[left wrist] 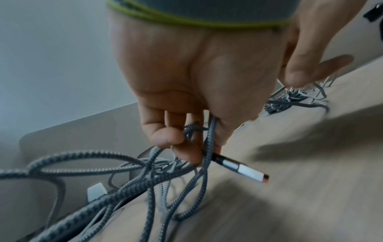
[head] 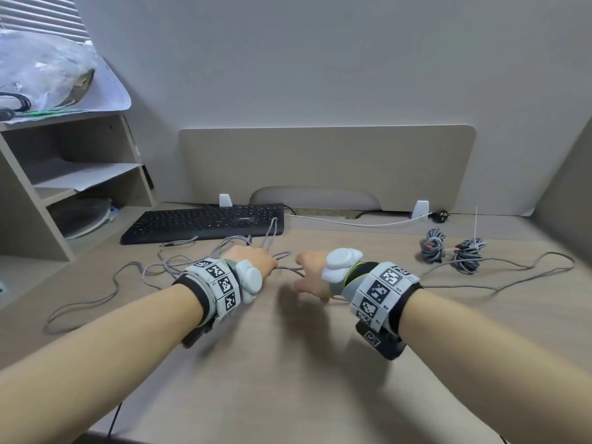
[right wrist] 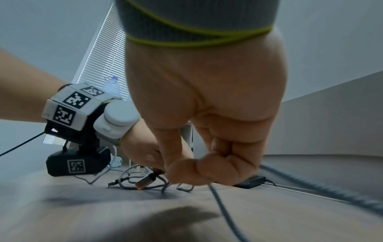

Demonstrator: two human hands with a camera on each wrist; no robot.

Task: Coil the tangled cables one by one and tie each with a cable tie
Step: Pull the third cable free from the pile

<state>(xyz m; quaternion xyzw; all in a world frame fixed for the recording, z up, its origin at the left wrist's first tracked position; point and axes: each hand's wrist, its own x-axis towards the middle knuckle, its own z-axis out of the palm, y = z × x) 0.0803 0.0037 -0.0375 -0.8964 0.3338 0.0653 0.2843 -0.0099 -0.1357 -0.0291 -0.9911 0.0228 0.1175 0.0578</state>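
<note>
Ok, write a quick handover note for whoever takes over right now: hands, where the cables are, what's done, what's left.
Left hand: grips several loops of the braided grey cable; its USB plug sticks out past the fingers.
Right hand: fingers curled round a strand of grey cable running off right across the desk.
Done: two coiled bundles at far right; a white tie stands up at the second.
Left: loose cable sprawls in front of the keyboard; finish coiling and tie it.

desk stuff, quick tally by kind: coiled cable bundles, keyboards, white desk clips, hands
coiled cable bundles: 2, one beside the other
keyboard: 1
white desk clips: 2, one and another
hands: 2, left hand and right hand, each gripping loose braided cable
total: 7
</note>
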